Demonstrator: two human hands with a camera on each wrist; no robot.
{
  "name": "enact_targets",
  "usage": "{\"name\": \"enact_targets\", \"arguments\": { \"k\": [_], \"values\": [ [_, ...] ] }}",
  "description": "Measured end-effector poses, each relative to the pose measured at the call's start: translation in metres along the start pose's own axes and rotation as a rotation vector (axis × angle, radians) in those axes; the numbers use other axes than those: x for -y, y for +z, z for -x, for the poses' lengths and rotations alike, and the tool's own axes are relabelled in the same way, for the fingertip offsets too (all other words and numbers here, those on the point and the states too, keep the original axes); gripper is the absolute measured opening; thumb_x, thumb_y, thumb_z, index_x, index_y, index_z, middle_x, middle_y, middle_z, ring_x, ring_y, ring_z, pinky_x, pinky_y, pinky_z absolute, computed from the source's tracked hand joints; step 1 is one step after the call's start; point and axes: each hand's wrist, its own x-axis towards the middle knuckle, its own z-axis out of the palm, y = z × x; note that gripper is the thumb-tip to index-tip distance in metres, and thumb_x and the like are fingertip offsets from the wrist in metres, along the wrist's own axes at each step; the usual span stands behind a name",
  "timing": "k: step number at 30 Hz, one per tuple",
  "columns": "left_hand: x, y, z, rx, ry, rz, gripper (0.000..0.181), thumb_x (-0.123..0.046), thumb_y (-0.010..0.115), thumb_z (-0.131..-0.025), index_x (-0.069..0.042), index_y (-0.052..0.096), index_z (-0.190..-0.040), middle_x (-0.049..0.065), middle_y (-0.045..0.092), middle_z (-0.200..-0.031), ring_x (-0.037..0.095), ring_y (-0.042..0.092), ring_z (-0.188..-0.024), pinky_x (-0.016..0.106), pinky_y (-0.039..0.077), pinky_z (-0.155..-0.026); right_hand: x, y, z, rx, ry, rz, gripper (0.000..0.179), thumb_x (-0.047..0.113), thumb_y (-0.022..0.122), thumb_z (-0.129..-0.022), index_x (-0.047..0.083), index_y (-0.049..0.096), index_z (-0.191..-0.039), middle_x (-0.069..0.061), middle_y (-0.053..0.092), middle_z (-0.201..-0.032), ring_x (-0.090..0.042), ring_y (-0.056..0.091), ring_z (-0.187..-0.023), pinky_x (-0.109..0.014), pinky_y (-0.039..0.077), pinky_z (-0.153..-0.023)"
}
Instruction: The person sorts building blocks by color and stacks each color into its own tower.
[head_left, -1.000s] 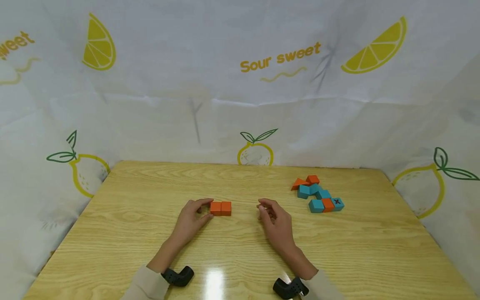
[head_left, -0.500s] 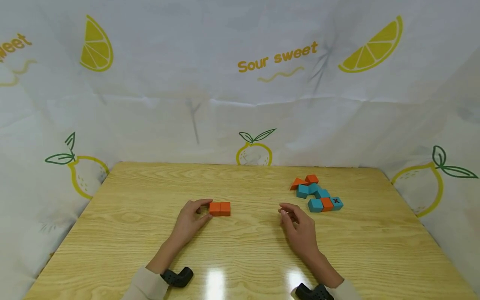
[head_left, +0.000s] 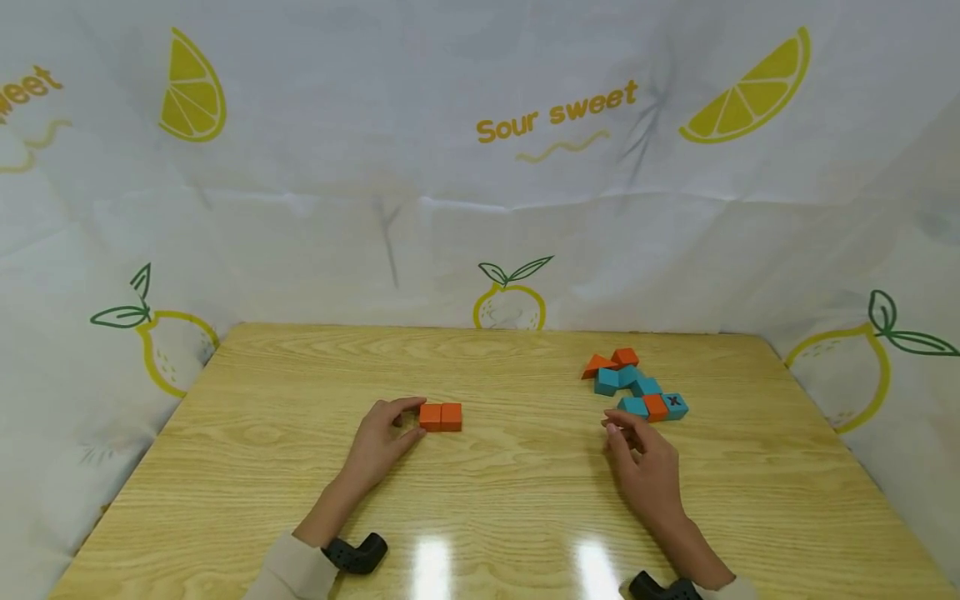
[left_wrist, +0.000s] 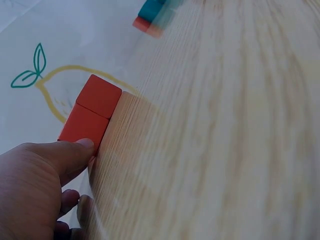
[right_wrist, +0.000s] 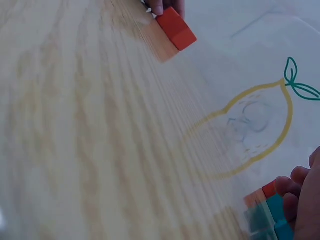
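Note:
Two orange cubes sit side by side, touching, on the wooden table. My left hand (head_left: pixel 378 443) holds the left orange cube (head_left: pixel 430 417) between thumb and index finger; the thumb lies against its near side in the left wrist view. The right orange cube (head_left: pixel 452 417) abuts it. Over the right half of the table, my right hand (head_left: pixel 649 468) is loosely curled with nothing in it. Its fingertips are close to a blue block (head_left: pixel 633 407), whose near side they partly cover in the head view; whether they touch is unclear.
Beyond my right hand lies a group of several blocks: an orange triangle (head_left: pixel 597 366), an orange block (head_left: pixel 625 357), blue blocks, another orange block (head_left: pixel 655 407) and a blue cube with a dark X (head_left: pixel 674 406). A white lemon-print cloth (head_left: pixel 360 258) surrounds the table.
My right hand has moved right, from near the middle of the table to the edge of the block group. My left hand and the two orange cubes have stayed in place.

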Motion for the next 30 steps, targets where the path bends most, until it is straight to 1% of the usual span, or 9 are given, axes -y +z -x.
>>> {"name": "enact_targets", "arguments": {
  "k": [4, 10, 13, 15, 17, 20, 22, 26, 30],
  "values": [
    [-0.002, -0.001, 0.000, 0.001, -0.003, 0.007, 0.045, -0.010, 0.079, -0.079, -0.011, 0.066, -0.122, -0.006, 0.062, -0.095, 0.013, 0.043, -0.075, 0.030, 0.039, -0.065, -0.007, -0.011, 0.000, -0.035, 0.013, 0.020, 0.024, -0.011, 0.060, -0.088, -0.004, 0.065, -0.111, -0.014, 0.066, -0.079, -0.020, 0.059, -0.060, -0.014, 0.046, -0.055],
    [-0.002, -0.002, 0.002, -0.001, -0.006, 0.007, 0.045, -0.009, 0.079, -0.079, -0.011, 0.066, -0.122, -0.005, 0.063, -0.099, 0.013, 0.044, -0.076, 0.030, 0.040, -0.066, -0.020, -0.026, -0.004, -0.109, 0.038, 0.062, 0.022, -0.004, 0.061, -0.090, 0.002, 0.067, -0.110, -0.006, 0.064, -0.071, -0.009, 0.057, -0.058, -0.015, 0.038, -0.048],
    [-0.001, -0.002, 0.002, 0.001, -0.006, 0.004, 0.044, -0.009, 0.078, -0.080, -0.011, 0.066, -0.122, -0.005, 0.064, -0.101, 0.012, 0.044, -0.076, 0.030, 0.041, -0.066, -0.026, -0.031, -0.007, -0.138, 0.053, 0.087, 0.021, -0.001, 0.062, -0.091, 0.004, 0.068, -0.111, -0.003, 0.062, -0.076, -0.004, 0.056, -0.060, -0.015, 0.037, -0.050],
    [-0.001, -0.002, 0.002, 0.005, -0.005, 0.003, 0.044, -0.010, 0.078, -0.080, -0.011, 0.066, -0.123, -0.005, 0.063, -0.101, 0.012, 0.044, -0.076, 0.030, 0.041, -0.066, -0.029, -0.032, -0.009, -0.146, 0.066, 0.106, 0.022, 0.000, 0.062, -0.091, 0.004, 0.067, -0.112, -0.005, 0.062, -0.086, 0.000, 0.055, -0.064, -0.013, 0.038, -0.055],
    [-0.002, -0.003, 0.002, 0.012, -0.014, 0.009, 0.044, -0.010, 0.077, -0.081, -0.012, 0.066, -0.123, -0.005, 0.063, -0.101, 0.012, 0.044, -0.076, 0.030, 0.041, -0.066, -0.030, -0.033, -0.010, -0.139, 0.098, 0.109, 0.023, 0.001, 0.062, -0.091, 0.003, 0.066, -0.114, -0.007, 0.061, -0.096, 0.002, 0.055, -0.069, -0.012, 0.040, -0.059],
    [-0.002, -0.003, 0.002, 0.019, -0.016, 0.015, 0.043, -0.010, 0.077, -0.081, -0.012, 0.065, -0.123, -0.004, 0.063, -0.101, 0.013, 0.044, -0.077, 0.031, 0.041, -0.067, -0.030, -0.034, -0.011, -0.100, 0.163, 0.107, 0.029, 0.001, 0.062, -0.092, 0.002, 0.063, -0.120, -0.011, 0.059, -0.112, 0.005, 0.054, -0.076, -0.009, 0.041, -0.064],
    [-0.002, -0.002, 0.001, 0.023, -0.016, 0.017, 0.043, -0.011, 0.077, -0.082, -0.012, 0.065, -0.123, -0.004, 0.063, -0.102, 0.012, 0.045, -0.078, 0.031, 0.042, -0.068, -0.030, -0.035, -0.011, -0.072, 0.192, 0.109, 0.033, 0.001, 0.062, -0.092, 0.002, 0.060, -0.124, -0.012, 0.057, -0.118, 0.006, 0.054, -0.078, -0.008, 0.041, -0.065],
    [-0.001, -0.001, 0.000, 0.023, -0.008, 0.018, 0.043, -0.011, 0.077, -0.082, -0.012, 0.065, -0.123, -0.004, 0.063, -0.104, 0.012, 0.046, -0.078, 0.031, 0.043, -0.069, -0.030, -0.035, -0.013, -0.020, 0.167, 0.134, 0.039, -0.003, 0.061, -0.091, 0.001, 0.057, -0.130, -0.015, 0.052, -0.130, 0.004, 0.053, -0.082, -0.007, 0.041, -0.068],
    [0.000, 0.000, -0.001, 0.025, -0.009, 0.022, 0.043, -0.011, 0.076, -0.082, -0.012, 0.065, -0.124, -0.005, 0.063, -0.102, 0.012, 0.045, -0.078, 0.031, 0.042, -0.068, -0.032, -0.035, -0.015, 0.009, 0.148, 0.167, 0.040, -0.004, 0.061, -0.090, 0.001, 0.057, -0.130, -0.014, 0.050, -0.137, -0.006, 0.058, -0.084, -0.006, 0.041, -0.068]
  ]
}}
